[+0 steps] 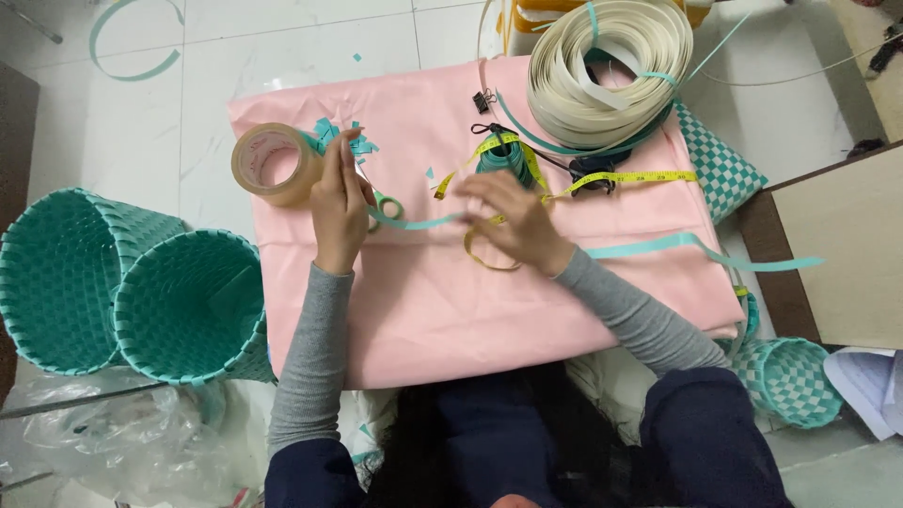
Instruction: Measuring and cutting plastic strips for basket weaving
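Note:
A pink cloth (442,310) covers the low table in front of me. My left hand (339,202) is raised over its left part, fingers pinched on the end of a teal plastic strip (419,222) that runs right toward my other hand. My right hand (513,221) rests on the cloth with fingers spread, touching the strip and a yellow measuring tape (621,177) that loops under it. Small scissors with green handles (388,205) lie just right of my left hand. A roll of brown packing tape (273,162) stands to the left of that hand.
A big coil of cream strip (607,66) sits at the cloth's far right, with a black binder clip (483,100) nearby. Two teal woven baskets (122,292) lie on the floor at left. A smaller checkered basket (788,376) is at right, beside a wooden board (847,245).

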